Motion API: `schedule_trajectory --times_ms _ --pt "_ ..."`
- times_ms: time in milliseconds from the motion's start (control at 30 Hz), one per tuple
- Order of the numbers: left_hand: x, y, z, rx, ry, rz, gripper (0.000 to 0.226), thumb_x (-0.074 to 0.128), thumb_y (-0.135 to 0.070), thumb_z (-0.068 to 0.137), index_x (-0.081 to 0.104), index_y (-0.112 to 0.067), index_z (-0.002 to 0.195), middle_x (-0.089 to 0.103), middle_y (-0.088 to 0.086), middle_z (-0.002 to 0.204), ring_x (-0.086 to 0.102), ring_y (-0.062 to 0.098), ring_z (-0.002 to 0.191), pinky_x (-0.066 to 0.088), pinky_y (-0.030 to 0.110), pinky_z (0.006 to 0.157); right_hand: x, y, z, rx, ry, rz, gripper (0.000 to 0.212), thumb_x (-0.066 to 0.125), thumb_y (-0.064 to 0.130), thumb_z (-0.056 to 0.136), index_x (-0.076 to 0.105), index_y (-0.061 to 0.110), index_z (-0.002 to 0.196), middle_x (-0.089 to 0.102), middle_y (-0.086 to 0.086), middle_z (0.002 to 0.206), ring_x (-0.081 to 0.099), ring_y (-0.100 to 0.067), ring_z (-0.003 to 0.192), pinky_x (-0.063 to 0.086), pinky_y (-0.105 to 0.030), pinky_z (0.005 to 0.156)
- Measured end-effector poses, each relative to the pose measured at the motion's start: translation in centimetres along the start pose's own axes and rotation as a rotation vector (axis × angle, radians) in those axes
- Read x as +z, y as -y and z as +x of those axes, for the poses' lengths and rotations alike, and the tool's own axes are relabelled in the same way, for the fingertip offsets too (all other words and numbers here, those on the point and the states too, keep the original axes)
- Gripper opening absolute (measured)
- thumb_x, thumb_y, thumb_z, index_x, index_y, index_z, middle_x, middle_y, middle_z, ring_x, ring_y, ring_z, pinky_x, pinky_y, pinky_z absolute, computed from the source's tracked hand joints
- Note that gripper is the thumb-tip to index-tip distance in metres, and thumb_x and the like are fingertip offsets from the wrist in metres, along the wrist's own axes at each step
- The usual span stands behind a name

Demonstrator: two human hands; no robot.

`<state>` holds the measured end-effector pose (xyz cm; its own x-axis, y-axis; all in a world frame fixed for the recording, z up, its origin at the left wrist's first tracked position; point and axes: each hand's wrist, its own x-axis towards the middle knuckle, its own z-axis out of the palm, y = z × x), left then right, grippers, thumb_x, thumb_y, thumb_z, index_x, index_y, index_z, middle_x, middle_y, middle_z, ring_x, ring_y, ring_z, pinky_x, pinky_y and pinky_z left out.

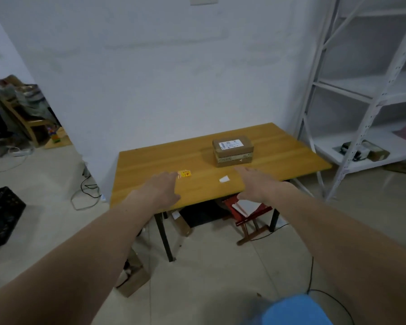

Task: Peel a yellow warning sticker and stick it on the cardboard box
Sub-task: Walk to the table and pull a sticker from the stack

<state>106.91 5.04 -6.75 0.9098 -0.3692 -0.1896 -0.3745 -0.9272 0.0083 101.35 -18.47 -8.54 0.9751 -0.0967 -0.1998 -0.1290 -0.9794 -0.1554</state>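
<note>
A yellow warning sticker [184, 173] with red marks lies flat on the wooden table [150, 165], left of centre. The cardboard box [233, 150] with a white label on top stands toward the table's back right. My left hand [163, 187] is stretched out palm down, its fingertips just left of the sticker, holding nothing. My right hand [253, 184] reaches forward over the table's front edge, fingers apart, below the box and holding nothing. A small white paper scrap [224, 179] lies between my hands.
A white metal shelf rack [352, 95] stands to the right of the table. Under the table sit a red stool [249, 213] and cardboard pieces. A black crate [0, 216] is on the floor at left, with cables nearby.
</note>
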Motion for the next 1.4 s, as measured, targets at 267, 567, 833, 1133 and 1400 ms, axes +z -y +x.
schedule_trajectory --times_ms 267,567,833,1133,1400 --pt "-0.7 -1.7 13.7 0.086 0.056 -0.008 0.062 0.052 -0.036 0.093 0.024 -0.02 0.145 0.03 0.005 0.151 0.03 0.027 0.137 0.033 0.039 0.107 -2.7 -4.3 13.0 0.026 0.036 -0.035 0.083 0.065 0.031 0.084 0.014 0.02 0.148 0.03 -0.008 0.153 0.032 -0.031 0.137 0.036 -0.045 0.107" --pt "-3.3 -2.1 26.3 0.192 -0.071 -0.015 0.053 0.048 -0.041 0.093 0.032 -0.026 0.141 0.037 0.0 0.149 0.039 0.022 0.132 0.038 0.036 0.1 -5.2 -7.5 24.4 -0.036 0.022 -0.068 0.045 0.054 0.028 0.09 0.044 0.014 0.132 0.05 -0.008 0.137 0.05 -0.027 0.119 0.048 -0.038 0.092" --pt "-3.2 -2.1 33.4 0.291 -0.139 -0.1 0.051 0.049 -0.042 0.092 0.037 -0.027 0.139 0.042 -0.006 0.145 0.038 0.016 0.132 0.037 0.03 0.101 -6.7 -9.2 30.3 -0.119 -0.063 -0.047 0.043 0.054 0.03 0.09 0.046 0.016 0.13 0.055 -0.006 0.128 0.053 -0.025 0.112 0.048 -0.042 0.088" --pt "-0.6 -5.4 40.6 0.279 -0.11 -0.207 0.047 0.053 -0.039 0.09 0.044 -0.025 0.135 0.048 -0.005 0.139 0.043 0.02 0.127 0.037 0.033 0.1 -5.3 -13.1 38.5 -0.217 0.011 -0.09 0.049 0.056 0.031 0.09 0.043 0.017 0.135 0.046 -0.005 0.138 0.043 -0.025 0.124 0.045 -0.041 0.094" --pt "6.9 -10.0 47.6 0.056 -0.084 -0.33 0.047 0.057 -0.037 0.088 0.048 -0.024 0.132 0.049 -0.002 0.138 0.044 0.022 0.125 0.041 0.036 0.1 0.4 -18.4 47.4 -0.475 0.114 -0.144 0.05 0.057 0.033 0.09 0.043 0.016 0.135 0.04 -0.005 0.143 0.037 -0.027 0.128 0.039 -0.041 0.101"
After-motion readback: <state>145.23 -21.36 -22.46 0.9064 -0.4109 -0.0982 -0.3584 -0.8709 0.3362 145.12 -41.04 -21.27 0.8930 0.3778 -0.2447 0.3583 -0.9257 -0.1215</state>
